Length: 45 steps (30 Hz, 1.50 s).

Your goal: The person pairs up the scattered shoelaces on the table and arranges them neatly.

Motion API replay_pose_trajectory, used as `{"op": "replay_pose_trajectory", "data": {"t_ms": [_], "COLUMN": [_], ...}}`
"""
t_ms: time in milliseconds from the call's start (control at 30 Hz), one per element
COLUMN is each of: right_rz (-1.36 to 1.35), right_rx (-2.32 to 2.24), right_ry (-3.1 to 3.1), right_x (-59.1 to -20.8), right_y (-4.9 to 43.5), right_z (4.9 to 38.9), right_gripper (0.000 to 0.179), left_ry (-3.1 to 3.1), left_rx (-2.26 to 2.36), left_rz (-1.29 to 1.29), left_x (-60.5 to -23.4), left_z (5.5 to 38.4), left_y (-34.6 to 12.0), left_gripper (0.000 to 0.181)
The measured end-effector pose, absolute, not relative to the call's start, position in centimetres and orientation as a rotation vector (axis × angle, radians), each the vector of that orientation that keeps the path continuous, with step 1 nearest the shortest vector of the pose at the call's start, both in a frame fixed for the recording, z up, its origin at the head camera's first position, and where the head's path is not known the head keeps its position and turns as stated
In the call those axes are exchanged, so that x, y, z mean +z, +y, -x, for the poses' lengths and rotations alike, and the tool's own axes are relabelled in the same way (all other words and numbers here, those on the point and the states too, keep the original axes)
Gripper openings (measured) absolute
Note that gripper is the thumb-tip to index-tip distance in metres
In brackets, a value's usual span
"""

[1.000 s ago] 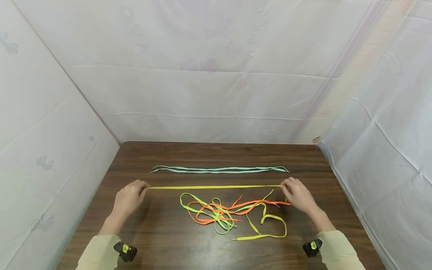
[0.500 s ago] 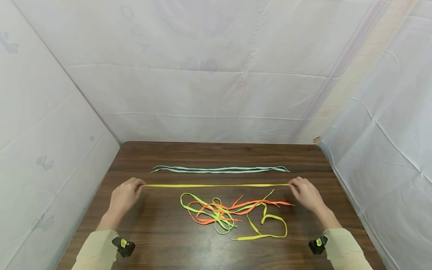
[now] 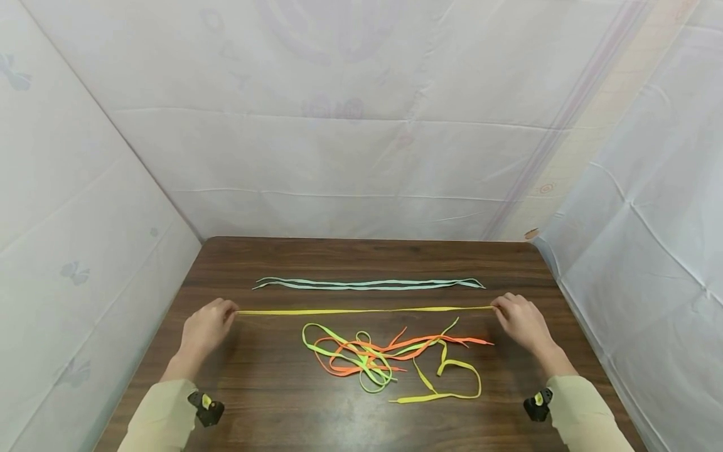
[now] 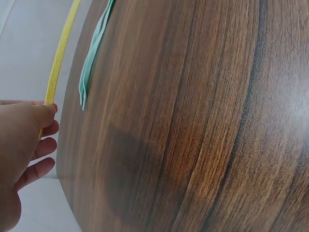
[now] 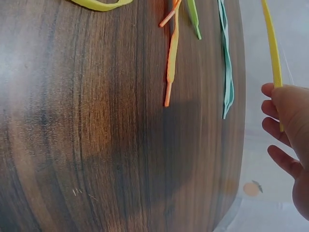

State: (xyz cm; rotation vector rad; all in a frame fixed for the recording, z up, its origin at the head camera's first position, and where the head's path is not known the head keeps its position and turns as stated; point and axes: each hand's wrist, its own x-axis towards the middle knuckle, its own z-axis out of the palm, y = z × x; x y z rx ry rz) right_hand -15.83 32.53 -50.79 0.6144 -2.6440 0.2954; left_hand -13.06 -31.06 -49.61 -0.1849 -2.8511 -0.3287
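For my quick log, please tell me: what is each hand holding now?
Left hand: closed, pinching the straight yellow lace near one end.
Right hand: closed, pinching the same lace near its other end.

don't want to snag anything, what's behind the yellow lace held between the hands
Behind the held lace, mint lacing lies on the table. The thin strip it covers can't be seen in the head view.

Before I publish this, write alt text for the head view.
A person's left hand and right hand hold a yellow lace straight over a wooden table. Pale green strands lie beyond, a jumble of orange, lime and yellow laces nearer.
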Motion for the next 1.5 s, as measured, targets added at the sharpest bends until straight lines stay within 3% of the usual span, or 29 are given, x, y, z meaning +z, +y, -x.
{"op": "replay_pose_trajectory", "data": {"t_ms": [233,1500], "right_rz": [-0.636,-0.263], "right_rx": [0.297,0.35], "right_ry": [-2.635,-3.015], "right_x": [-51.1,-52.9], "right_y": [32.6,31.9], "right_z": [16.5,19.6], "right_gripper": [0.014,0.007], "left_ry": [-2.871,-3.079], "left_rx": [-0.334,-0.398], "left_rz": [0.132,-0.142], "left_x": [-50.3,-51.3], "left_z": [13.8,17.9], "left_y": [-31.4,-29.9], "left_gripper": [0.005,0.012]}}
